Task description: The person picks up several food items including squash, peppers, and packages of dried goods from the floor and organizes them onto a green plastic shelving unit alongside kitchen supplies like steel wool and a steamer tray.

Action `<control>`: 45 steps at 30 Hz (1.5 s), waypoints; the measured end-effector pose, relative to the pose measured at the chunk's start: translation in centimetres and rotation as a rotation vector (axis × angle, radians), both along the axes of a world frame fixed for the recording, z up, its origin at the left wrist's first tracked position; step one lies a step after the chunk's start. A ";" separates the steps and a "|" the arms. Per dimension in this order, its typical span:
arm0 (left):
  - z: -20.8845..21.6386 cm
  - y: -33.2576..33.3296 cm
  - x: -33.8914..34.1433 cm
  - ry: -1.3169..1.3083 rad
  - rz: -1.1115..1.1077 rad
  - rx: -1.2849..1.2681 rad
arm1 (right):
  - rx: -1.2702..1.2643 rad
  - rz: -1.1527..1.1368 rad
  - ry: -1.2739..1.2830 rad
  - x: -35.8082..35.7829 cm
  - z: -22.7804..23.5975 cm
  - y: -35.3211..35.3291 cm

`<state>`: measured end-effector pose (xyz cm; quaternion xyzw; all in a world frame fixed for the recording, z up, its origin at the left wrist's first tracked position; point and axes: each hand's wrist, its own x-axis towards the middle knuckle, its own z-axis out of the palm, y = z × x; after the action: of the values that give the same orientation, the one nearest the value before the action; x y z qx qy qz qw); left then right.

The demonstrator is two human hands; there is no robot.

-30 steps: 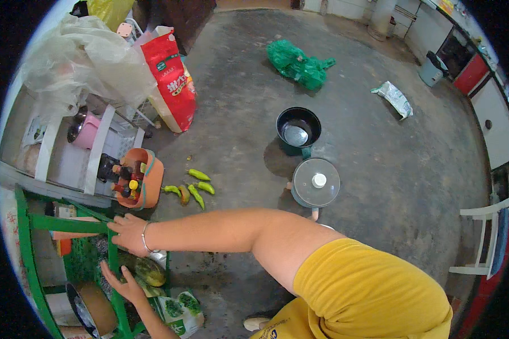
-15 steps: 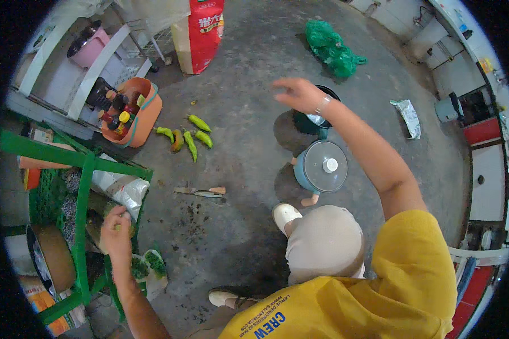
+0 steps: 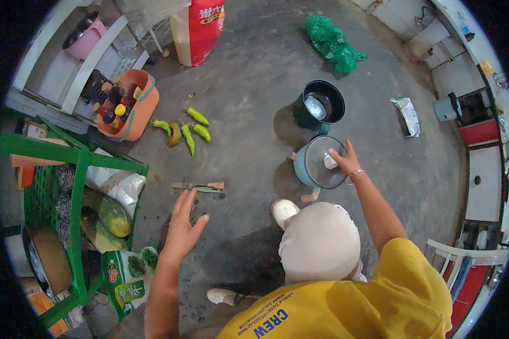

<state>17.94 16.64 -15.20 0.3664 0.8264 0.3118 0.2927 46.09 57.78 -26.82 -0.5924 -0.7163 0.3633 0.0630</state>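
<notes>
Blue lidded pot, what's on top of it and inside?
A round lid with a white knob, the right hand beside it. The inside is covered, so its contents can't be seen.

Grey floor (image 3: pixel 243 130): peppers (image 3: pixel 188 141), pots (image 3: pixel 318 148) (apparently a knife (image 3: pixel 208 189)).

Lid knob (image 3: pixel 330 163): partly hidden by right hand (image 3: pixel 346 161). Red-and-white sack (image 3: pixel 201 33), far left: top cut off. Bottles (image 3: pixel 119 112), left: labels too small.

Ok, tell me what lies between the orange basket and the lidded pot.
Four green peppers and a brownish one, nearer the basket than the lidded pot, in the head view.
</notes>
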 end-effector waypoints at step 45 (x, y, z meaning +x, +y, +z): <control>-18.8 11.8 1.5 -0.081 0.151 -0.127 | 0.576 0.925 0.254 -19.8 3.0 -8.2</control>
<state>19.48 28.45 -33.99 0.2707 0.8572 0.2946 0.3243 26.27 49.55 -23.86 -0.1265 -0.9587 0.2113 0.1422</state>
